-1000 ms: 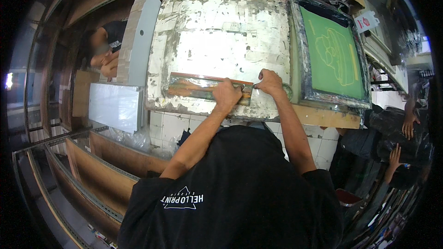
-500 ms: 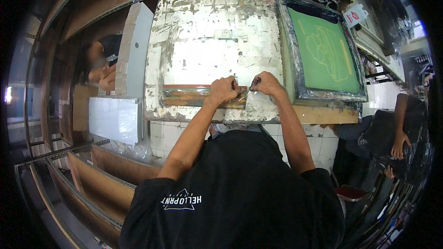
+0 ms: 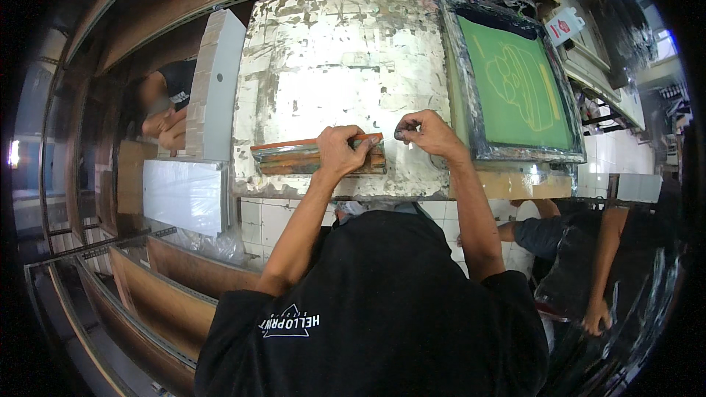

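Observation:
On the patchy white worktable, my left hand is closed round the right part of a long wooden squeegee with an orange-red blade edge. The squeegee lies near the table's front edge, its right end a little raised. Just right of that end, my right hand hovers over the table, apart from the squeegee. Its thumb and forefinger come together with dark-stained tips; whatever they hold is too small to make out.
A framed green printing screen with a line drawing stands at the table's right. White panels and stacked boxes line the left side, beside wooden shelving. One person is at the left, another at the right.
My left hand and the squeegee have shifted slightly left, and the squeegee has tilted. My right hand has moved a little away from its end. The person at the right has lowered an arm.

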Demonstrator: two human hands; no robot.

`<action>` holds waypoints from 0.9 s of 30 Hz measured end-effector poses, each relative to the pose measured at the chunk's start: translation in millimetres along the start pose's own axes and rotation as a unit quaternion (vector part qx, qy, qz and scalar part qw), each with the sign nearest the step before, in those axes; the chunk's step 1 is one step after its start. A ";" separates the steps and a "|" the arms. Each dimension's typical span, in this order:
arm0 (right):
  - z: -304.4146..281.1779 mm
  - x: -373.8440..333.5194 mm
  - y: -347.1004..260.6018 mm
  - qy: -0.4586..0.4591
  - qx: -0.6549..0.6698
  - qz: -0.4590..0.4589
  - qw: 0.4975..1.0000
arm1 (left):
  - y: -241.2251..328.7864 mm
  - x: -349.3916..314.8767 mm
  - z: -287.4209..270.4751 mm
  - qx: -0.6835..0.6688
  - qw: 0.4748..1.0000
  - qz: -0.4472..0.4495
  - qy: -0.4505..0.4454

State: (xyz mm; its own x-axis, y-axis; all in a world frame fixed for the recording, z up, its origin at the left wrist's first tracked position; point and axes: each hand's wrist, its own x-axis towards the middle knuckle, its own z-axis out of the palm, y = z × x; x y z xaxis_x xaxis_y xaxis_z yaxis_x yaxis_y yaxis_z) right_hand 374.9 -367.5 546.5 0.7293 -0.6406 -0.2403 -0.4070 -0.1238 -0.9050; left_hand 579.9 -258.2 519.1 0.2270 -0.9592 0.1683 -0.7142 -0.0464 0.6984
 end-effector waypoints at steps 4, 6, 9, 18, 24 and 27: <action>-0.7 1.0 -35.7 -0.050 0.151 -0.044 0.986 | 19.1 -7.3 -30.3 -0.043 0.987 0.127 0.090; -1.6 1.7 -49.0 -0.087 0.223 -0.069 0.969 | 29.2 -11.8 -42.8 -0.070 0.981 0.161 0.081; 3.3 4.7 -70.8 -0.160 0.270 -0.097 0.945 | 51.3 -14.2 -63.0 -0.115 0.966 0.208 0.104; 26.6 25.0 -106.9 -0.186 0.294 -0.169 0.922 | 105.1 1.0 -103.4 -0.184 0.912 0.268 0.251; 15.4 -10.5 -134.7 0.343 0.140 -0.249 0.895 | 84.5 4.9 -115.1 -0.153 0.911 0.126 0.363; 15.5 -50.3 -176.3 0.361 0.021 -0.401 0.842 | 82.5 13.5 -122.5 -0.050 0.909 0.159 0.382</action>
State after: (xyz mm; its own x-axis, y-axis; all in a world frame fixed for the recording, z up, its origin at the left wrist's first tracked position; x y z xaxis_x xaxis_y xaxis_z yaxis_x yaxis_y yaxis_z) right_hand 418.5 -301.7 712.8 0.2307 -0.6591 0.7158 0.0875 -0.7186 -0.6899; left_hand 605.2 -240.8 664.3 0.4398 -0.4451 0.7800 -0.7694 0.2614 0.5829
